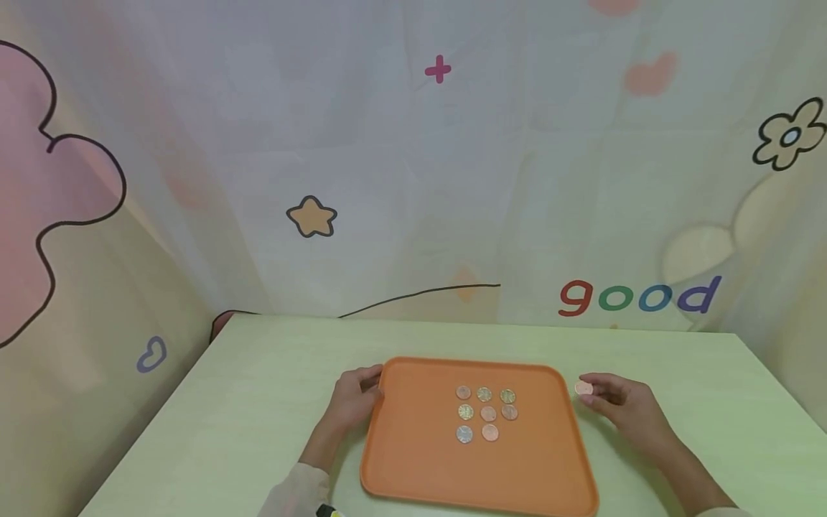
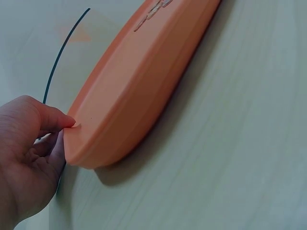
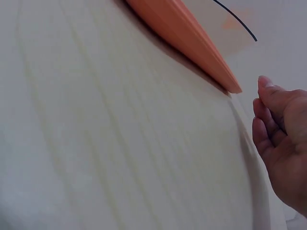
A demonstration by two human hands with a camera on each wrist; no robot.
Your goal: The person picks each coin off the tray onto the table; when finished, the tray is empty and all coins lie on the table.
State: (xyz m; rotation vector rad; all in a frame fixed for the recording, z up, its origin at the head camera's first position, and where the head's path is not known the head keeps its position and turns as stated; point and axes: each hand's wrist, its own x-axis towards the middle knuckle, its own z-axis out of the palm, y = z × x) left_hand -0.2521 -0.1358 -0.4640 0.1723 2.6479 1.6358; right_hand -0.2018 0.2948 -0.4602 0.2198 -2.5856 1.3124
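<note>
An orange tray point(image 1: 420, 463) lies on the table. My left hand point(image 1: 352, 398) grips its far left corner; in the left wrist view the thumb point(image 2: 64, 120) presses over the rim of the tray point(image 2: 139, 91). Beyond the tray's right side, my right hand point(image 1: 629, 409) pinches a copper-coloured coin point(image 1: 583, 388) between thumb and fingers, held above the table. From the right wrist the same hand point(image 3: 283, 129) shows curled fingers, but the coin is hidden. Several coins lie flat in rows on the tray, among them a silvery coin point(image 1: 464, 434) and a golden coin point(image 1: 484, 394).
The pale table point(image 1: 258, 402) extends on both sides of the tray. Behind it hangs a printed cloth backdrop point(image 1: 400, 237) with a star and the word "good". More cloth point(image 1: 97, 287) closes off the left side.
</note>
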